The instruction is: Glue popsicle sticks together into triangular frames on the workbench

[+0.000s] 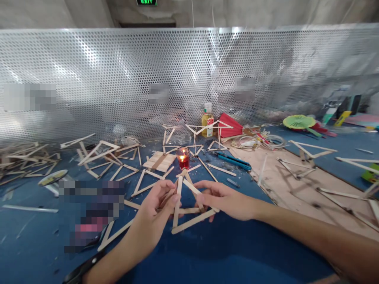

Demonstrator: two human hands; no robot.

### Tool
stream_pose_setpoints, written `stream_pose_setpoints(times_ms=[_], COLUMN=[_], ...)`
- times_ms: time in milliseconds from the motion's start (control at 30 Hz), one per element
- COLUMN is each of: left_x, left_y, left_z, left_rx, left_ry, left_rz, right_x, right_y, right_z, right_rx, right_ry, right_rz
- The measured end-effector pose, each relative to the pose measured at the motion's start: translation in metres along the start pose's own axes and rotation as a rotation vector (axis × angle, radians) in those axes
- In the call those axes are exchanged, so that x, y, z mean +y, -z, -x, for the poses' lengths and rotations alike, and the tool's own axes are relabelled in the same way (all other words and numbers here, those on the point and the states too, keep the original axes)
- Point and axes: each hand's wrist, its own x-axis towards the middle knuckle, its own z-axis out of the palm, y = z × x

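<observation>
Between my hands is a frame of popsicle sticks [194, 224], joined into triangles and tilted so its top corner points at the candle. My left hand [160, 201] pinches the sticks on its left side between thumb and fingers. On the other side, my right hand [223, 199] grips the right-hand sticks, some fingers hidden behind them. Just beyond the frame's top corner burns a small candle in a red glass [183, 158]. From this view I cannot tell whether the corner touches the glass.
More stick triangles lie at left [102, 152] and on a brown board [296, 189] at right. Behind the candle are a blue utility knife [232, 159], a yellow liquid bottle [207, 121] and a red folding fan [229, 125]. A perforated metal screen [118, 79] bounds the back.
</observation>
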Motion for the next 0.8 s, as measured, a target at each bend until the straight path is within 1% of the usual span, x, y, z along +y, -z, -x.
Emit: stream_pose_setpoints(times_ms=[100, 167, 300, 400, 533, 633, 733, 800], left_x=[-0.004, -0.005, -0.009, -0.013, -0.016, -0.014, -0.014, -0.016], left_y=[0.002, 0.003, 0.007, 0.010, 0.011, 0.012, 0.014, 0.016], left_z=[-0.004, -0.007, -0.012, -0.016, -0.018, -0.018, -0.019, -0.021], left_rx=[-0.017, -0.018, 0.004, 0.010, 0.030, 0.044, 0.031, 0.014], left_ry=[0.055, 0.070, 0.085, 0.064, 0.036, 0.012, -0.058, -0.151], left_rz=[0.012, -0.012, -0.081, -0.112, -0.145, -0.211, -0.388, -0.571], right_x=[-0.002, -0.004, -0.010, -0.012, -0.013, -0.012, -0.009, -0.007], right_y=[0.004, 0.007, 0.013, 0.015, 0.015, 0.015, 0.019, 0.023], right_z=[0.000, 0.002, 0.007, 0.010, 0.012, 0.011, 0.009, 0.008], right_rx=[-0.044, -0.057, -0.056, -0.027, 0.046, 0.141, 0.252, 0.276], right_ry=[-0.054, -0.051, -0.042, -0.043, 0.010, 0.044, 0.081, 0.136], right_rz=[0.164, 0.273, 0.519, 0.678, 0.728, 0.733, 0.816, 0.923])
